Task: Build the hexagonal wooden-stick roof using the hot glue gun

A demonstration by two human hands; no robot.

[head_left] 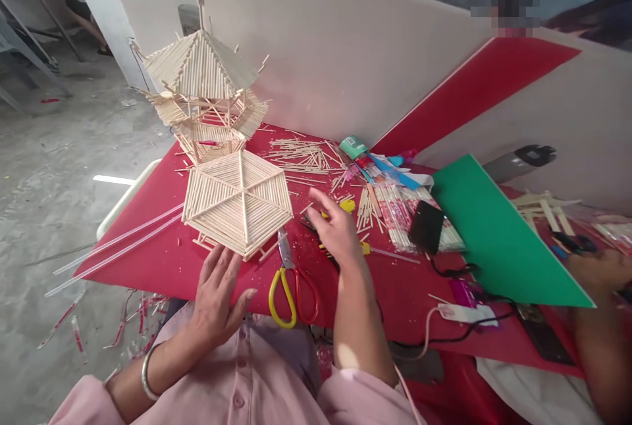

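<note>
A hexagonal panel of pale sticks [237, 202] with crossing ribs rests on the red table, low stick supports showing beneath its front edge. My left hand [217, 293] is at that front edge, fingers spread, holding nothing. To the right of the panel, my right hand [336, 231] hovers above the table with its fingers apart and nothing visible in them. Scissors with one yellow and one red handle [291, 293] lie between my hands. Behind the panel stands a tiered stick pavilion [205, 93]. Black and yellow tools lie partly hidden beside my right hand.
Loose sticks [306, 155] cover the back of the red table [395, 293]. Bagged sticks [399, 214], a black phone-like object [427, 226] and a tilted green board [503, 241] are to the right. Clear glue sticks [118, 244] overhang the left edge. Another person's arm [600, 320] is far right.
</note>
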